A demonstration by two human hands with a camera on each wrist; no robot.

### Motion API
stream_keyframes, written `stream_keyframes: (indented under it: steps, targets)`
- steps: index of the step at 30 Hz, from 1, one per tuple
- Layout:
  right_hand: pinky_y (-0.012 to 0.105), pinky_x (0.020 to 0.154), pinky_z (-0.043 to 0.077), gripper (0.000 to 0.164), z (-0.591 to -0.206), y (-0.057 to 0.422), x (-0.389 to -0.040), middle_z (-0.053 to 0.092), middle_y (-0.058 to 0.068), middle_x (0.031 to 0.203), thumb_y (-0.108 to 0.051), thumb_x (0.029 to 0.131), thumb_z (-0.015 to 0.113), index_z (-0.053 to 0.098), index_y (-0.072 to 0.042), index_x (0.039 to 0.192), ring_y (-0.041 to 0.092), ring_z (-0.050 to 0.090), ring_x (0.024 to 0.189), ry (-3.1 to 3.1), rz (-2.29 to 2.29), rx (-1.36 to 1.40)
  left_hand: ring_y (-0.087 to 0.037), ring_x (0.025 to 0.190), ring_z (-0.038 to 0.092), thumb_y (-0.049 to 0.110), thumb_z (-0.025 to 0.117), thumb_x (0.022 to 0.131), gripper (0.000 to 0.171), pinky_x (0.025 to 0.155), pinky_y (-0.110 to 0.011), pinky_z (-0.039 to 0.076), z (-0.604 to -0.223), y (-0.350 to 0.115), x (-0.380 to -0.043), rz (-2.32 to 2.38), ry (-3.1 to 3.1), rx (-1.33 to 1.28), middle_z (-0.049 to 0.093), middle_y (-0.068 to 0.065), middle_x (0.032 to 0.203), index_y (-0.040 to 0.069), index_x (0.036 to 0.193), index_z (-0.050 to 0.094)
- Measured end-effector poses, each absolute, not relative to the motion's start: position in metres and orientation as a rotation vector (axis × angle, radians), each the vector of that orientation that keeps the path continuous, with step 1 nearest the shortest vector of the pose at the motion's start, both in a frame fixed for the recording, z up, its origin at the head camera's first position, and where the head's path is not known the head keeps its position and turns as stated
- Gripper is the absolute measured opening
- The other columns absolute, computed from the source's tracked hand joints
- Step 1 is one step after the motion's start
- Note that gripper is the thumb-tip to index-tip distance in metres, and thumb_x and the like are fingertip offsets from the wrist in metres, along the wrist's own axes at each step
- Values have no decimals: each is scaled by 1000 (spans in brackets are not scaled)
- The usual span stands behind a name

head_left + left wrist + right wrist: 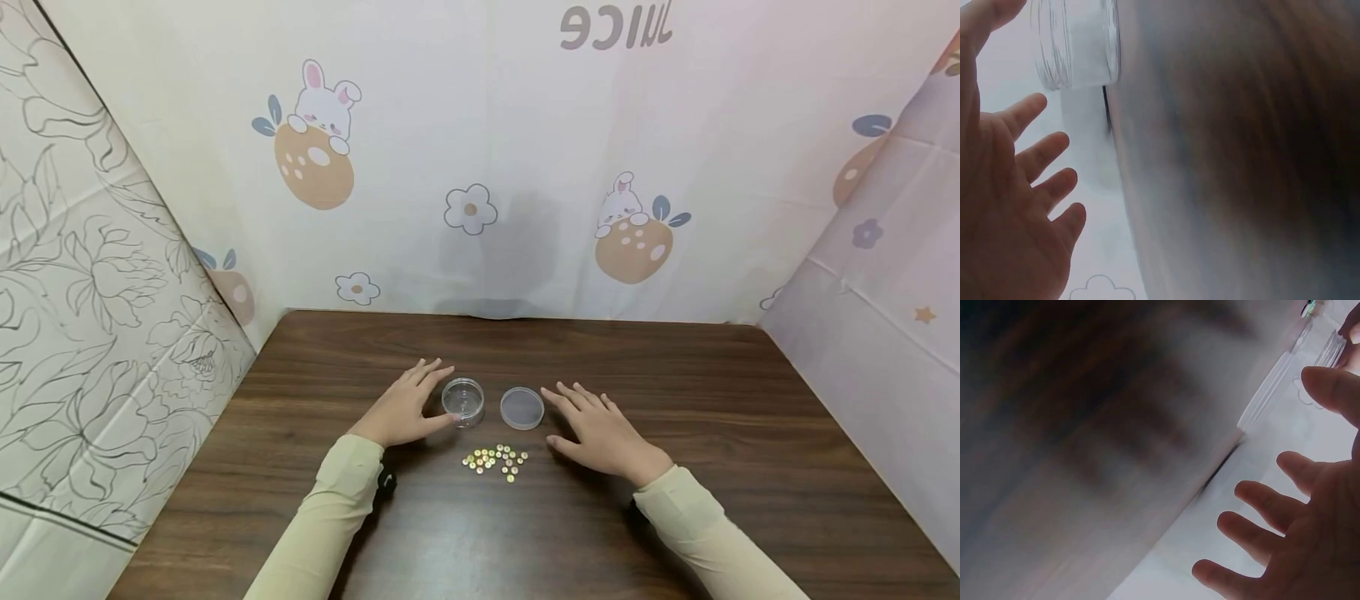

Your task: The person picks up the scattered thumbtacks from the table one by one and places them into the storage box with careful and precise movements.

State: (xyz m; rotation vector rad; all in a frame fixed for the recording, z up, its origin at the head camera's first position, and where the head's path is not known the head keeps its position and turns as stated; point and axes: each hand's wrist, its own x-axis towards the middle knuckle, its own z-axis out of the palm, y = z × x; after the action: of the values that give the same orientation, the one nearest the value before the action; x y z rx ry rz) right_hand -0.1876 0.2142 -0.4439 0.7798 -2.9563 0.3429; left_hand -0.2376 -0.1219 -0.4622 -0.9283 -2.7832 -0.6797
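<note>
A clear round plastic jar (462,400) stands uncovered on the table, with the left hand (405,408) just to its left. That hand's fingers are spread, the thumb near the jar's front rim and the other fingers behind its left side. In the left wrist view the jar (1079,44) shows its threaded neck, near the thumb. Right of the jar lies its round clear lid (522,408). Beside the lid is the right hand (600,429), fingers spread and holding nothing. Several small shiny yellowish round beads (487,458) lie scattered in front of the jar and lid.
The dark wood table (480,542) reaches back to a white curtain (405,150) printed with rabbits and flowers. Patterned cloth hangs along the left and right sides. A black wrist strap (386,483) shows at the left sleeve.
</note>
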Motion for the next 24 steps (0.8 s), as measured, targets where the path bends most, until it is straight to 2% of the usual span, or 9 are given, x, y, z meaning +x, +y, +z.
stream_keyframes:
  steps: [9, 15, 19, 24]
  targets:
    - [69, 98, 30, 67, -443, 211, -183, 38, 16, 145, -44, 87, 61, 36, -19, 144, 37, 31, 131, -2947, 353, 802, -35, 136, 17, 58, 67, 76, 83, 106, -59, 28, -469, -111, -247, -873, -2861, -981, 28, -14, 150, 16, 142, 38]
    - [69, 98, 30, 67, -442, 210, -182, 38, 15, 145, -44, 87, 61, 35, -19, 145, 37, 31, 131, -2956, 368, 819, -34, 137, 17, 56, 68, 76, 84, 108, -58, 26, -479, -107, -252, -1040, -2864, -1022, 32, -13, 149, 17, 144, 36]
    - [69, 98, 31, 68, -443, 209, -182, 38, 15, 145, -43, 87, 61, 35, -19, 145, 36, 31, 131, -2947, 372, 829, -27, 134, 26, 55, 69, 76, 83, 105, -55, 33, -484, -105, -252, -1129, -2846, -993, 35, -8, 147, 20, 144, 35]
    - [69, 97, 32, 67, -444, 208, -183, 38, 15, 145, -42, 87, 61, 36, -19, 145, 36, 30, 131, -2926, 367, 861, -14, 116, 44, 54, 69, 76, 84, 95, -47, 44, -487, -102, -250, -1213, -2838, -948, 42, 1, 138, 22, 144, 34]
